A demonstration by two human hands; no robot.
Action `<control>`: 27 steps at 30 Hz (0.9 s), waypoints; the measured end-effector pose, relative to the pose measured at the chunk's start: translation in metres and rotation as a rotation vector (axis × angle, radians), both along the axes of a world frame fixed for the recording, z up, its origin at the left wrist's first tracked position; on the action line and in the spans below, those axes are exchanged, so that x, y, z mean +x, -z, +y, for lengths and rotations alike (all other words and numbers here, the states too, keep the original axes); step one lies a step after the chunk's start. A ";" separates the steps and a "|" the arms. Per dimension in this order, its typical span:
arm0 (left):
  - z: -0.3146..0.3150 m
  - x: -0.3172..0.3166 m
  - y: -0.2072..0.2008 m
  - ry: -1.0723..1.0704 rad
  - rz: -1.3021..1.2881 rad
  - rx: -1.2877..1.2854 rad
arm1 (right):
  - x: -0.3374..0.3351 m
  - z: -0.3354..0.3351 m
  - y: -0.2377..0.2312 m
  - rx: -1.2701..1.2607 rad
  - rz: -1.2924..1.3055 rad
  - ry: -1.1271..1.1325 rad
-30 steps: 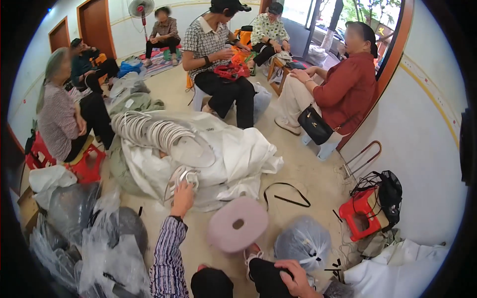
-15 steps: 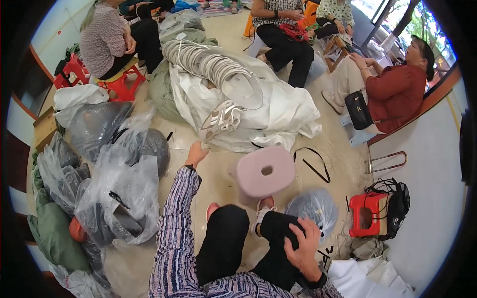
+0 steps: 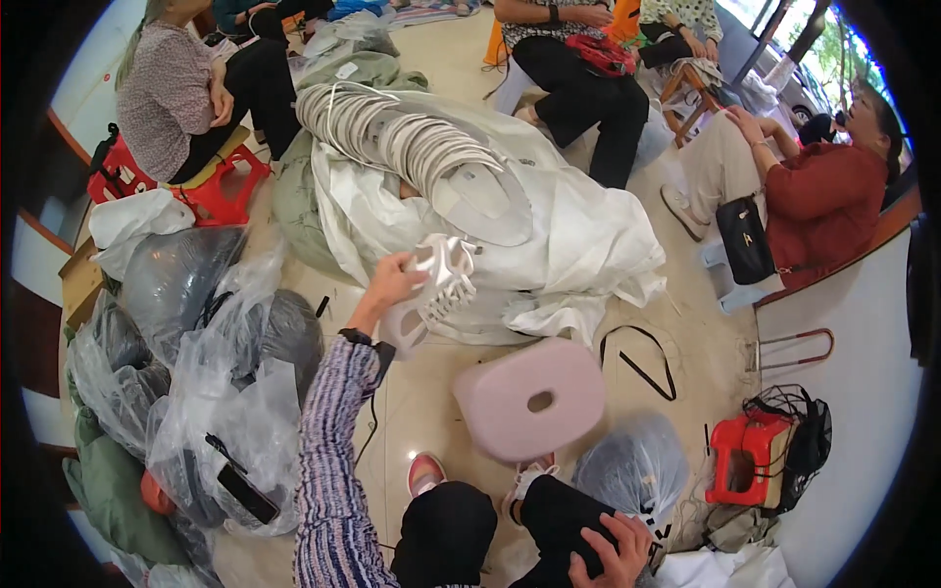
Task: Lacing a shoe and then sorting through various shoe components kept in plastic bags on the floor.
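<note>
My left hand (image 3: pixel 390 284) is closed on a white cut-out piece (image 3: pixel 446 279) with slats and loops, which looks like a sandal upper. Its lower part hangs down past my wrist, above the floor. Beyond it a long overlapping stack of thin pale ring-shaped pieces (image 3: pixel 431 147) lies over a large white sack (image 3: pixel 578 230). On my right knee rests my right hand (image 3: pixel 616 554), empty, with its fingers spread. A pink stool (image 3: pixel 490 407) stands between my feet and the sack.
Bulging clear plastic bags (image 3: pixel 235 382) crowd the left side, with a phone (image 3: pixel 247 492) on top. To the right are a tied clear bag (image 3: pixel 632 461), a black strap (image 3: pixel 642 367) and a red stool (image 3: pixel 740 461). Several people sit around the sack, one in a red top (image 3: pixel 833 196).
My left hand has picked up the white cut-out piece from the sack's near edge and raised it. My right hand stays on the knee. The view has shifted slightly.
</note>
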State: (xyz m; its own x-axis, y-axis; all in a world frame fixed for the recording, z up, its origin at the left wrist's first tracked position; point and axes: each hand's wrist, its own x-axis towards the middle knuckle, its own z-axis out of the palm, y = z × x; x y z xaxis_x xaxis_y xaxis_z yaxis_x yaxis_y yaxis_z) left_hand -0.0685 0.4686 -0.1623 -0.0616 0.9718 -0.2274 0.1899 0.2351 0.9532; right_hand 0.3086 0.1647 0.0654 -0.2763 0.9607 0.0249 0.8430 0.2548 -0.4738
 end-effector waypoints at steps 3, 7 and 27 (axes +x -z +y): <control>0.008 -0.038 -0.039 -0.232 -0.314 0.015 | 0.002 0.006 0.003 -0.008 -0.001 0.014; 0.039 -0.081 -0.095 -0.489 -0.516 0.309 | 0.001 0.013 0.005 -0.007 -0.006 0.016; 0.134 -0.009 -0.012 -0.375 0.754 0.000 | -0.009 0.015 0.001 -0.025 0.001 0.034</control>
